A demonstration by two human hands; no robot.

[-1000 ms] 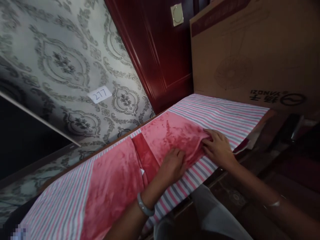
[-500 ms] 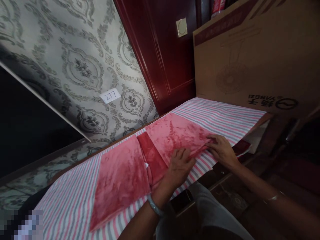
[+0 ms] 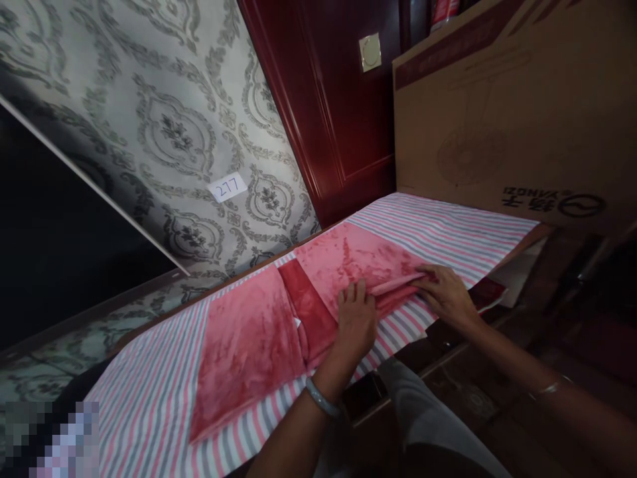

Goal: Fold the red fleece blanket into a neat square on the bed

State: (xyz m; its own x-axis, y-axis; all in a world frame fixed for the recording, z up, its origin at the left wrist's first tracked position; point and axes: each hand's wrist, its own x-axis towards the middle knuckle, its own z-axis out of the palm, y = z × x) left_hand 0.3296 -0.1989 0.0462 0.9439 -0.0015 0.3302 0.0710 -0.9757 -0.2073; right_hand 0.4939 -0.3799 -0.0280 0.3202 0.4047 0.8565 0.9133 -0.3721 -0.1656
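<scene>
A pink-and-red mottled, velvety-looking cloth lies folded on a striped cover, with a plainer deep red strip showing across its middle. A small white tag-like bit peeks out beside that strip. My left hand rests on the near edge of the cloth's right part, fingers stretched out and pointing away from me. At the near right corner my right hand pinches the cloth's edge between thumb and fingers. Between the two hands the edge is slightly raised, showing layers of the fold.
Pink, grey and white stripes run over the table cover. A large cardboard box stands at the back right. Behind are patterned wallpaper with a paper label reading 277, a dark red door panel and a black screen at left.
My left hand has shifted slightly and its fingers have straightened. The cloth's near edge between my hands has lifted into a more visible fold. The view has moved a little.
</scene>
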